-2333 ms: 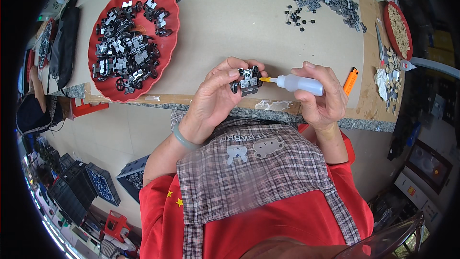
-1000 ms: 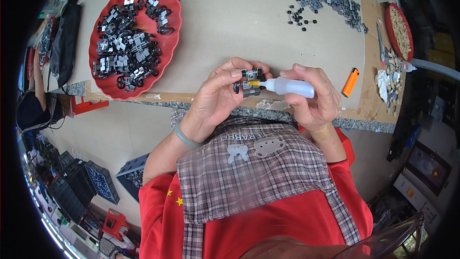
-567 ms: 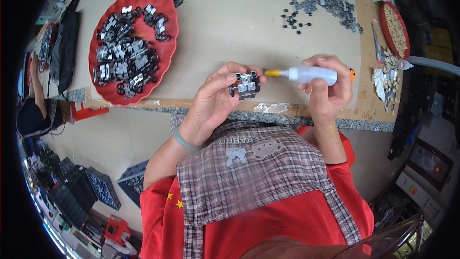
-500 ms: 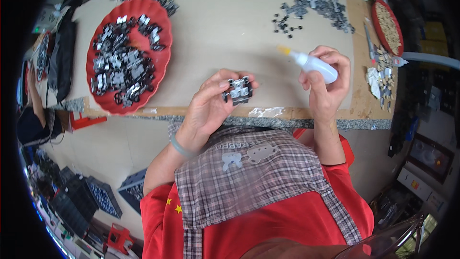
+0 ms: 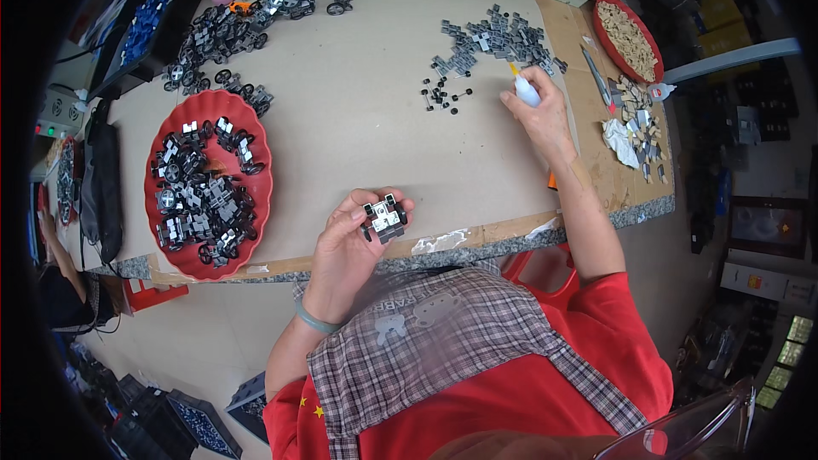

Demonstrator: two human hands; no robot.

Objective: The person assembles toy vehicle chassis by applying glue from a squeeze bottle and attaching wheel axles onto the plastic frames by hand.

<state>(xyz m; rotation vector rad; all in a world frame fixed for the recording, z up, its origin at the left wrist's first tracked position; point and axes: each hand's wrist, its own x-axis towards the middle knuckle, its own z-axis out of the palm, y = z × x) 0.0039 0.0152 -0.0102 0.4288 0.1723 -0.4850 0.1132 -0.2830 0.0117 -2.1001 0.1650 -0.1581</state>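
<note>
My left hand (image 5: 342, 243) is closed round a small toy car chassis (image 5: 386, 218), silver and grey with black wheels, held over the table's front edge. Out at the right, my right hand (image 5: 547, 119) grips a white squeeze bottle (image 5: 527, 92) with a yellow nozzle. The nozzle points away from me, close to a pile of small grey plastic parts (image 5: 486, 41). Just left of that hand lie several small black wheel pairs on axles (image 5: 443, 95). The fingertips behind the chassis are partly hidden.
A red scalloped tray (image 5: 266, 179) of assembled chassis stands at the left. Beyond it are heaped grey parts with black wheels (image 5: 223, 38). At the right are a red dish of tan pieces (image 5: 629, 38), tweezers (image 5: 596, 75) and crumpled white paper (image 5: 620, 141). Another person's arm (image 5: 58, 247) shows far left.
My right hand has reached away from me with the bottle, toward the grey parts. My left hand still holds the chassis near the table edge. The whole view has shifted.
</note>
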